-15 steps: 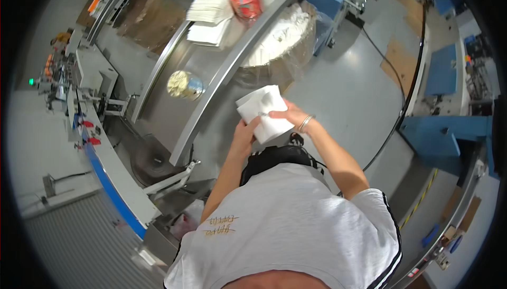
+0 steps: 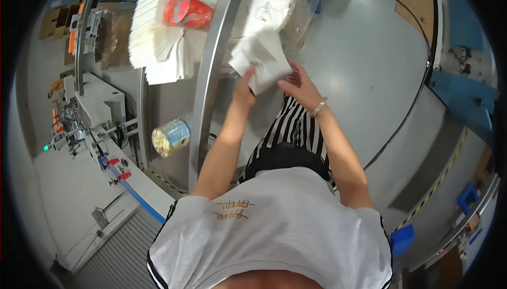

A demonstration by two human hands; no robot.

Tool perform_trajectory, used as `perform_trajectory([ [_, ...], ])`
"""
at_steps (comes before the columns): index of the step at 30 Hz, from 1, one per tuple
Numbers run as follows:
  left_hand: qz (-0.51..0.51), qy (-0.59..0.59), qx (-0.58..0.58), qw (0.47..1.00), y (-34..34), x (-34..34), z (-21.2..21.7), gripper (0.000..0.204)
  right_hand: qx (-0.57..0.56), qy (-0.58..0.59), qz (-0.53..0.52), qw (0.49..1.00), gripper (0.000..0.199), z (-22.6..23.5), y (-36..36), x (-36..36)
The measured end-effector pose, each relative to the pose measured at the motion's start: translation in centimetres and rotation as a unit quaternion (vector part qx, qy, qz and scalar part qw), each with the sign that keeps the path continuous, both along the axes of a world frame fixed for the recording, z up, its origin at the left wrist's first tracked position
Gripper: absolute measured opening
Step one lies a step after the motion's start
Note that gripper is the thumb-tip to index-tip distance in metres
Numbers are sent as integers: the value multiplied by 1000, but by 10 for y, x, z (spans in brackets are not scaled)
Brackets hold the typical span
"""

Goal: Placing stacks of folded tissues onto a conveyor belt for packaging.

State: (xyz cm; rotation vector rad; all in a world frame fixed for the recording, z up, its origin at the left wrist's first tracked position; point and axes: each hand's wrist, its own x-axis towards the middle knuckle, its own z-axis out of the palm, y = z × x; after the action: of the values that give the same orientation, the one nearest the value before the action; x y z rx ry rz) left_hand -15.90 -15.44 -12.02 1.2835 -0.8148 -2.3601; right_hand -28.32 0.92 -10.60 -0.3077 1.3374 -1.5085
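In front of my body I hold a small stack of white folded sheets (image 2: 264, 57), tilted and slightly blurred; paper or cloth, I cannot tell. My left hand (image 2: 244, 91) grips its lower left edge, thumb on top and the other fingers hidden underneath. At the lower right corner is my right hand (image 2: 303, 88), fingers curled around the edge, a light bracelet at the wrist. Left of my hands, a long row of white folded sheets (image 2: 150, 30) lies on a metal-edged table, with a red patterned package (image 2: 187, 12) on top.
A metal rail (image 2: 214, 62) runs along the table between the row and my hands. Nearer on the table stands a container with pale yellow contents (image 2: 171, 137). Beyond my hands is a plastic-lined bin of white material (image 2: 269, 1). A black cable (image 2: 393, 136) crosses the grey floor at right.
Both hands have moved farther out with the stack, nearer the bin. My right hand has slid from the top of the stack to its corner. The view has turned and shifted.
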Motion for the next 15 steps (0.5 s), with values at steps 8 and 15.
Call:
perform_trajectory([
  [8,105,-458,-360,806,-151,20,-152,70,170,-96,-149,969,43,-72,94,-6],
  [15,-275,-518,-617,526,-103,-70,-114,84,278,-138,-178,934,32,-120,161,22],
])
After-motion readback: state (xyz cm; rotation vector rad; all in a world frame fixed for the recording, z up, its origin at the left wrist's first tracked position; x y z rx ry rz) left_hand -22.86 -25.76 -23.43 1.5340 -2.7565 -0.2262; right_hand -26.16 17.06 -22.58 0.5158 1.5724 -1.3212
